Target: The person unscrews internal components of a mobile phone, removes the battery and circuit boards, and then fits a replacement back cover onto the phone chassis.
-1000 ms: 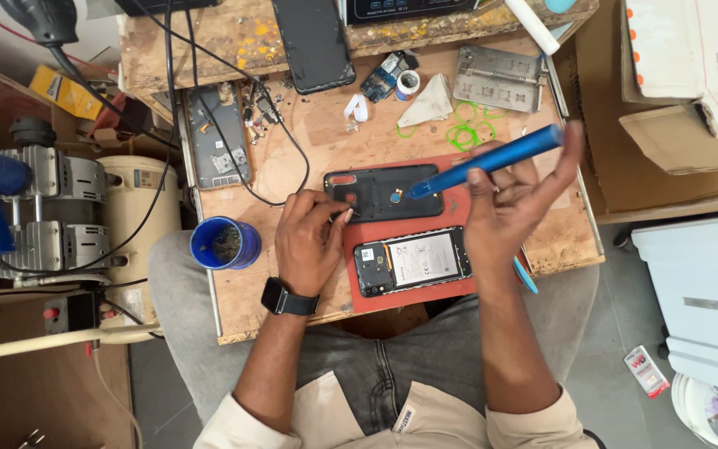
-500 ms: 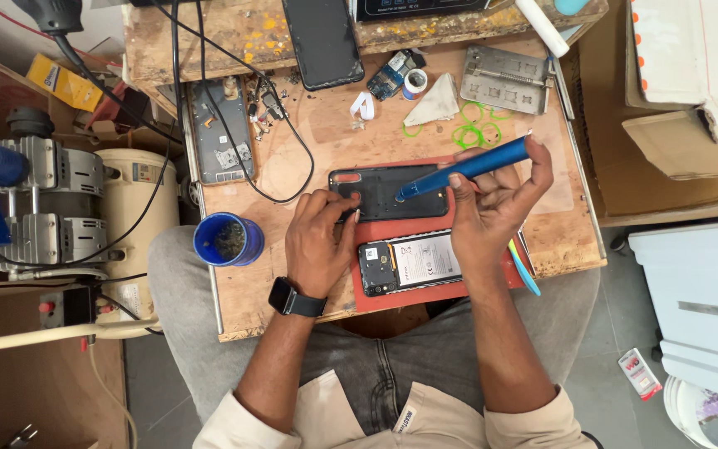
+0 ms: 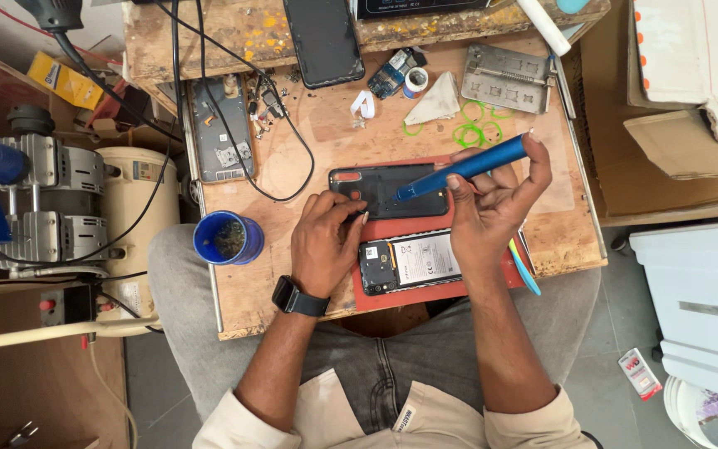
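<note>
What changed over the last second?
The right hand lowered the blue screwdriver so its tip now points at the black back cover; the grip stayed the same. The left hand stayed at the cover's near edge, and the opened phone on the red mat stayed put.

Worn wooden bench bears red mat, blue cup, green bands.

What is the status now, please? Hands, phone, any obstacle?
Left hand steadies black back cover. Right hand grips blue screwdriver, tip on cover. Opened phone alongside; nothing blocking.
</note>
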